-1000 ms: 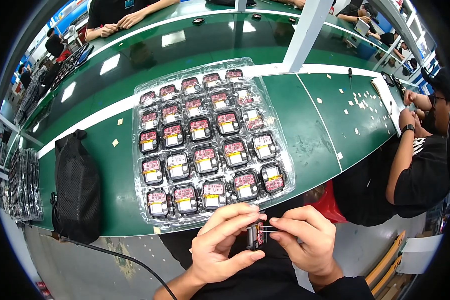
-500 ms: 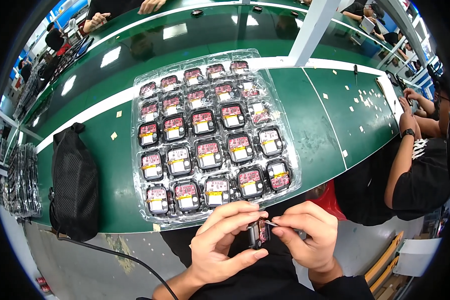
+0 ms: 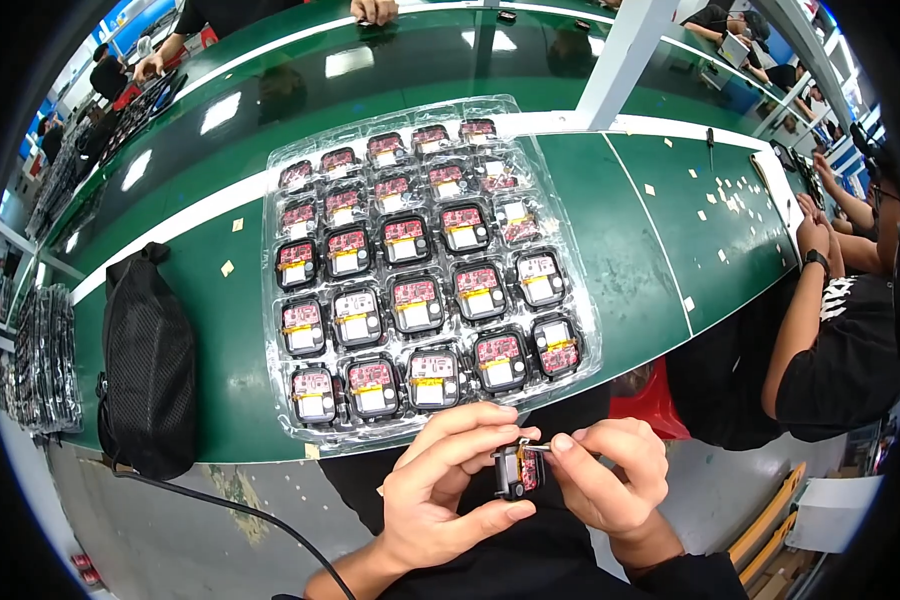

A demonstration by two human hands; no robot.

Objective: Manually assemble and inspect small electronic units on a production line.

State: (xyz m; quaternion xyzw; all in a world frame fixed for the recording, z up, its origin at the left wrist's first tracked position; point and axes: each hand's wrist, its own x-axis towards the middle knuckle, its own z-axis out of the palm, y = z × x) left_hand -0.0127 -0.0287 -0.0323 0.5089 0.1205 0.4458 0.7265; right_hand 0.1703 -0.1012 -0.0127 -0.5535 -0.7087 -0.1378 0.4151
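My left hand (image 3: 430, 495) grips a small black device housing (image 3: 510, 472) by its edges, between thumb and fingers. The housing is tilted on edge, and a red circuit board shows on its right side. In my right hand (image 3: 615, 480) a thin silvery metal tool (image 3: 537, 448) is pinched between thumb and forefinger. Its tip reaches the upper part of the board; whether it has one prong or two is too small to tell. Just beyond my hands lies a clear plastic tray (image 3: 582, 300) with several similar housings, showing boards, yellow tape and pale rectangular parts.
The tray rests on a green worktable (image 3: 235, 370). A black mesh bag (image 3: 150, 360) lies at left, with a black cable (image 3: 255, 515) below it. Small pale pieces (image 3: 735, 205) are scattered at right. A white post (image 3: 625, 70) rises behind. A co-worker (image 3: 835, 330) sits at right.
My right hand has shifted slightly left, and the tool lies closer over the board. My left hand stays almost still. The hands of the person across the table have moved apart.
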